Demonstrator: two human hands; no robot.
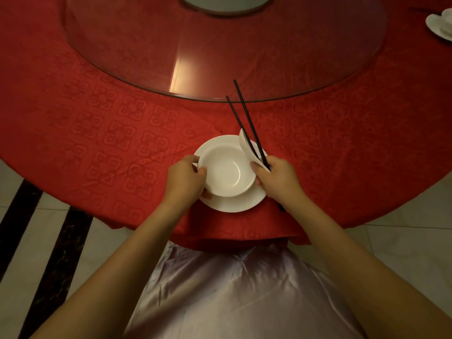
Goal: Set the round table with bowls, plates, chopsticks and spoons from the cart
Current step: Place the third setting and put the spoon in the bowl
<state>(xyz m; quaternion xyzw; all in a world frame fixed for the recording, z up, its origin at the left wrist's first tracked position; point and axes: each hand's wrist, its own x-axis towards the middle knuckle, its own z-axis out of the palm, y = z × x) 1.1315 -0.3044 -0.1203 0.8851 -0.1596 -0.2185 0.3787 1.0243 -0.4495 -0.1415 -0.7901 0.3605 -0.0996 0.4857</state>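
Observation:
A white bowl (226,168) sits on a white plate (234,204) near the front edge of the round table with its red cloth (97,133). My left hand (186,178) grips the bowl's left rim. My right hand (276,176) touches the bowl's right side and holds two black chopsticks (244,118) and a white spoon (247,148). The chopsticks point up and left toward the table's middle. The spoon's handle is hidden in my fingers.
A large glass turntable (220,57) covers the middle of the table. Another white place setting (440,25) lies at the far right edge. A chair in silvery satin cover (232,289) stands between me and the table. Tiled floor shows on both sides.

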